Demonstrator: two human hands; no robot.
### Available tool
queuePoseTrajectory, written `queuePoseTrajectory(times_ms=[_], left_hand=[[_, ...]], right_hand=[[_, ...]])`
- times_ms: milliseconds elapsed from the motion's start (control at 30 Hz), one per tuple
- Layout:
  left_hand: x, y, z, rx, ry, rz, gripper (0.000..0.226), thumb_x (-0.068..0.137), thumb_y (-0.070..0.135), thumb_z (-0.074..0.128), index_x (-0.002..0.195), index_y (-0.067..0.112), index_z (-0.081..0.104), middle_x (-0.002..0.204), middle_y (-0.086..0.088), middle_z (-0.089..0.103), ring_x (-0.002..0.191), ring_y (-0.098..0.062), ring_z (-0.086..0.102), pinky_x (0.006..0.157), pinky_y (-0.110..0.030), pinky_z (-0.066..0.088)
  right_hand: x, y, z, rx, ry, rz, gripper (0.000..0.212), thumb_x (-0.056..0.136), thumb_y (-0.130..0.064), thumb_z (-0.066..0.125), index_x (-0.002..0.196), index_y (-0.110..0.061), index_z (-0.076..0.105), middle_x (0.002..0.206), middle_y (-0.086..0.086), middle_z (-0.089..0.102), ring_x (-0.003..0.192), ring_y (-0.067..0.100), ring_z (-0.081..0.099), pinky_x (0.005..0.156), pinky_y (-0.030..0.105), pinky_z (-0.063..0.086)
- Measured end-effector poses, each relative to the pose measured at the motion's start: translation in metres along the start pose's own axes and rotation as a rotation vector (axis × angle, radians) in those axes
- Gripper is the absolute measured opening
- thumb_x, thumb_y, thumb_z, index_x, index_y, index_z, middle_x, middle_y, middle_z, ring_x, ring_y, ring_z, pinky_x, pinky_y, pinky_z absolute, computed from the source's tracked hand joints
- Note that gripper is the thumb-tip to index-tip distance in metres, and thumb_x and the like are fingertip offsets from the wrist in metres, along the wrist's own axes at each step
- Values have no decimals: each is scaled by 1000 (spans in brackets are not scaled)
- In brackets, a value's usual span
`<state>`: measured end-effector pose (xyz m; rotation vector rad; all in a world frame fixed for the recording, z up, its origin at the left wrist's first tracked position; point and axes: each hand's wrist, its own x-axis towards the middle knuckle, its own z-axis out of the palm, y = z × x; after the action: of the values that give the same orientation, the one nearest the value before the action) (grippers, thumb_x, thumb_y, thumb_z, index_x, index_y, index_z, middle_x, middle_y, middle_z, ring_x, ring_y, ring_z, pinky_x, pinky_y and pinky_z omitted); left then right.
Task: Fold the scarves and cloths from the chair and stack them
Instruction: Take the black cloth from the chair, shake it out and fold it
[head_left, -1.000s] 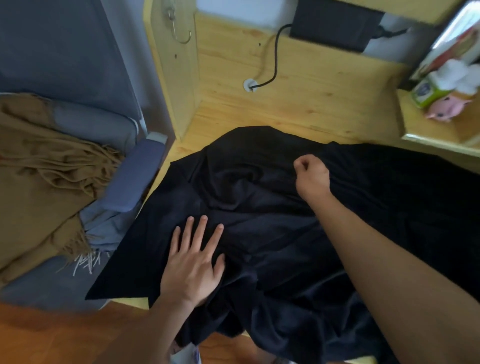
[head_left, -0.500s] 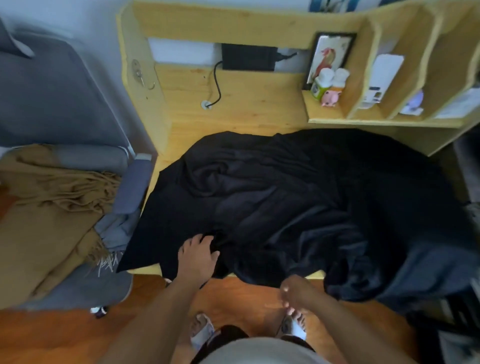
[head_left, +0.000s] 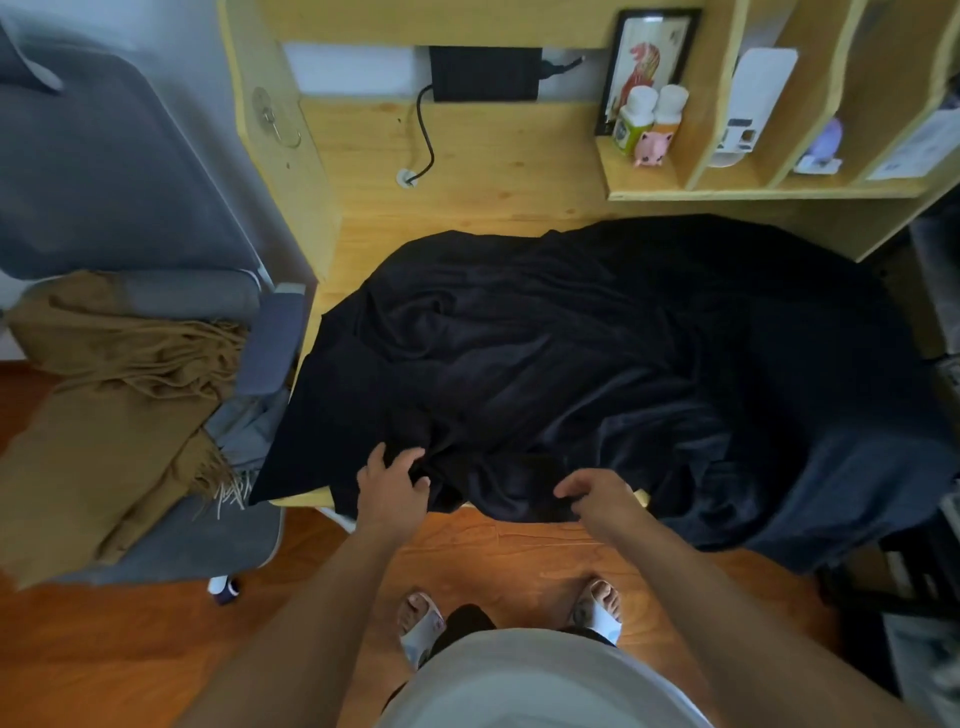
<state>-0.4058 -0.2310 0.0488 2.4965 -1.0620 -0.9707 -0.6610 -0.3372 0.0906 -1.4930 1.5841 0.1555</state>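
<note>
I'm looking down at a big black cloth (head_left: 597, 374) that's lying rumpled over most of the wooden counter (head_left: 498, 171), w/ its near part spilling over the counter's front edge and its right side hanging off the right end toward the floor. My left hand (head_left: 392, 488) is sitting at the front edge, left of centre, fingers curling into a fold of the black cloth; grip is looking clenched on the fabric, thumb side partly hidden so I can't tell how tight. My right hand (head_left: 597, 493) is hovering just beside the front edge, right of centre, fingers bent and pinching the cloth's hanging hem, so that grip is grasping the black cloth too. Hands are near each other but apart, both at the same front edge.

A brown scarf (head_left: 119, 395) w/ fringe is lying draped over the seat of the grey chair (head_left: 104, 171), which is standing just beside the counter's left end; a grey cloth (head_left: 249, 421) is peeking out under it next to the armrest. At the counter's back right corner, shelf unit (head_left: 769, 192) is holding two small bottles (head_left: 649, 117), a pink pig figure (head_left: 652, 148) and a framed picture (head_left: 649, 52). A black cable (head_left: 423, 135) is running down the back panel
</note>
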Motion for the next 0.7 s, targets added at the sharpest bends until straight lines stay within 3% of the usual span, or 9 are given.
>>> queuePoseTrajectory(times_ms=[67,167,300,333,400,467,533,633,700], left_hand=[[4,0,2,32,-34,-8,41,106,30,49,147,32,50,168,-1,15,152,-29,14,118,-49,28],[7,1,0,75,35,36,45,108,26,41,152,21,45,161,2,37,148,-22,31,118,-44,30],[-20,7,-14,-172,84,166,40,107,14,43,146,18,55,150,3,52,140,-15,45,119,-33,34],[-36,10,-18,-195,65,250,41,107,14,45,145,21,55,149,7,52,140,-11,45,119,-32,35],[-69,11,-27,-201,31,380,43,105,16,50,146,29,54,148,18,49,139,0,40,117,-26,34],[-98,9,-40,-343,8,345,43,104,15,55,143,32,55,145,26,47,136,9,40,109,-12,34],[-113,-6,-54,-565,27,221,36,102,9,57,130,31,66,135,26,58,128,11,48,97,-4,40],[-120,-27,-68,-721,10,111,31,101,1,56,106,22,78,110,22,72,110,8,61,85,-5,46],[-116,-36,-63,-723,-52,51,28,101,3,56,106,22,76,105,18,72,104,5,64,82,-10,48]], right_hand=[[-5,-9,0,67,-17,26,39,93,5,51,95,-28,73,110,-3,67,98,14,63,70,22,50],[-10,-19,4,119,-35,52,34,93,4,51,97,-24,72,106,0,67,98,17,64,83,30,56],[-13,-44,21,72,-67,-62,18,96,-16,58,104,-23,72,111,0,69,102,18,66,92,38,57],[-14,-54,26,35,-66,-160,24,96,-24,62,119,-24,68,123,-2,66,113,17,62,98,38,54],[-19,-77,37,27,-115,-373,60,92,-37,68,147,-26,47,143,-9,49,133,10,44,111,33,42],[-27,-96,43,133,-275,-439,74,89,-34,74,153,-30,36,143,-15,47,131,3,43,110,21,40],[-33,-104,50,108,-374,-440,63,86,-26,78,143,-28,51,131,-12,61,118,1,56,103,23,47],[-47,-97,59,57,-442,-450,17,84,-18,77,93,-31,71,79,-18,70,77,-6,63,75,24,53],[-61,-93,65,82,-511,-446,13,81,-21,78,87,-29,69,81,-11,72,78,1,68,72,27,55]])
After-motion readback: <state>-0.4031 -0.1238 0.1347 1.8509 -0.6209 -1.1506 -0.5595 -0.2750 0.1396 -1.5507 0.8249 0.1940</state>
